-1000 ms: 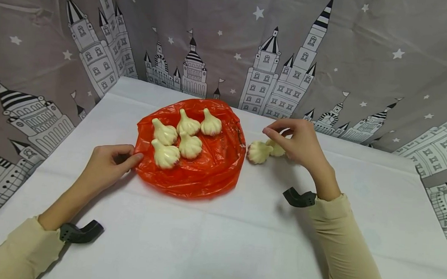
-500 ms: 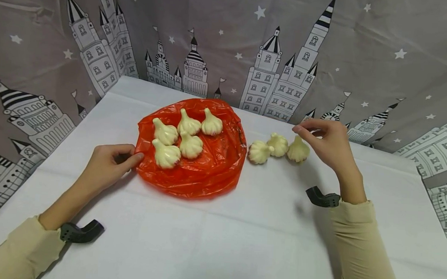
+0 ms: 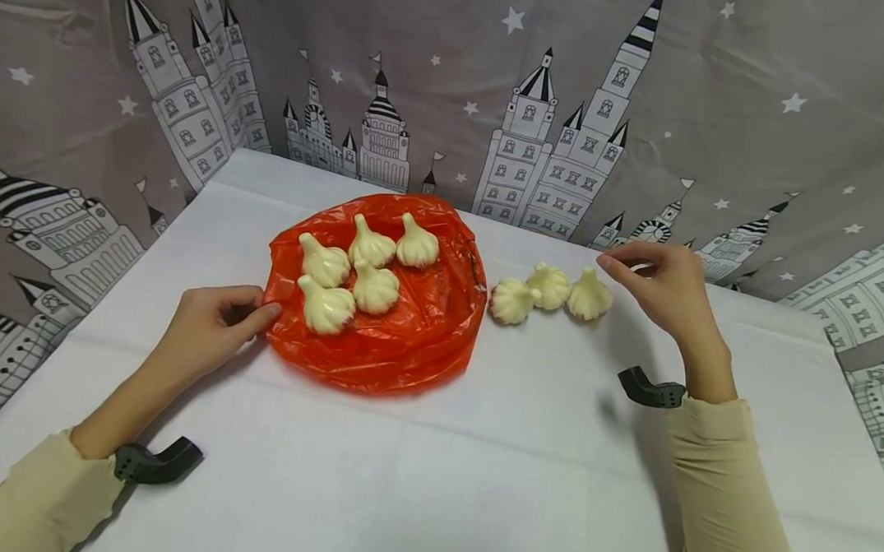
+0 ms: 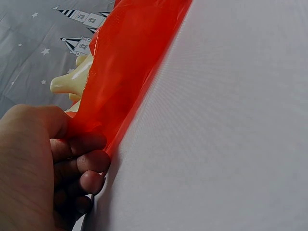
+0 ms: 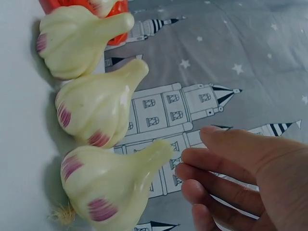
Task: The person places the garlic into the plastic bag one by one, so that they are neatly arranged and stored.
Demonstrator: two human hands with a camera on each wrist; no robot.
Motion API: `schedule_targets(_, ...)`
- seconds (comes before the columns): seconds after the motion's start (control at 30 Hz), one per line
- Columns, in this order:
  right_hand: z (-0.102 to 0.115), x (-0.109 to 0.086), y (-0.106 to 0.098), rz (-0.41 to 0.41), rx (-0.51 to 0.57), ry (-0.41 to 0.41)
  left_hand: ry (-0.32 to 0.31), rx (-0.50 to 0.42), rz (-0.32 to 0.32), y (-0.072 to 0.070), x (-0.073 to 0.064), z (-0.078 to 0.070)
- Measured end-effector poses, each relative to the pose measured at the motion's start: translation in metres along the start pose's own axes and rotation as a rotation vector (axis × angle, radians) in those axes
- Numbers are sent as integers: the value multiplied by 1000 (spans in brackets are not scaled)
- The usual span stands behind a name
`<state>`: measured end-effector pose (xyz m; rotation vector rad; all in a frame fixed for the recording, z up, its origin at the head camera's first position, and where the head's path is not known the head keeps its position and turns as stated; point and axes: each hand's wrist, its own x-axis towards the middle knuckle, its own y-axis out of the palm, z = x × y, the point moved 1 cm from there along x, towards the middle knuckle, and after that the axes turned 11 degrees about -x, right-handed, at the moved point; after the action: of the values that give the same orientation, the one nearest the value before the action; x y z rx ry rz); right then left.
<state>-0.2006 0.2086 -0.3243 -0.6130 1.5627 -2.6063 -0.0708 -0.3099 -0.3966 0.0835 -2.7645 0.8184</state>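
My left hand pinches the left rim of a red plastic bag between thumb and curled fingers, seen close up in the left wrist view. Several pale garlic bulbs lie in the bag, stems pointing up. Right of the bag, three more bulbs sit in a row on the white cloth. Beside the outermost garlic bulb is my right hand, its thumb and fingers apart and nothing between them. In the right wrist view the fingertips are just off the stem of that bulb, which has purple streaks and root hairs.
A white cloth covers the table. Behind and at both sides hangs a grey curtain printed with castles and stars. Each wrist carries a black camera mount at the sleeve cuff.
My right hand has carried a garlic bulb rightward, set it at the end of the row, let go and drawn slightly back to the right. My left hand stays on the bag's rim.
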Motion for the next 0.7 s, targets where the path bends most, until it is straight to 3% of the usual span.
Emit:
schedule_targets(0.37,-9,2,10,89,-4,44,-1,-10,-3,1,0,0)
schedule_targets(0.7,-12,3,20,119,30,14,-5,-13,0,1,0,-1)
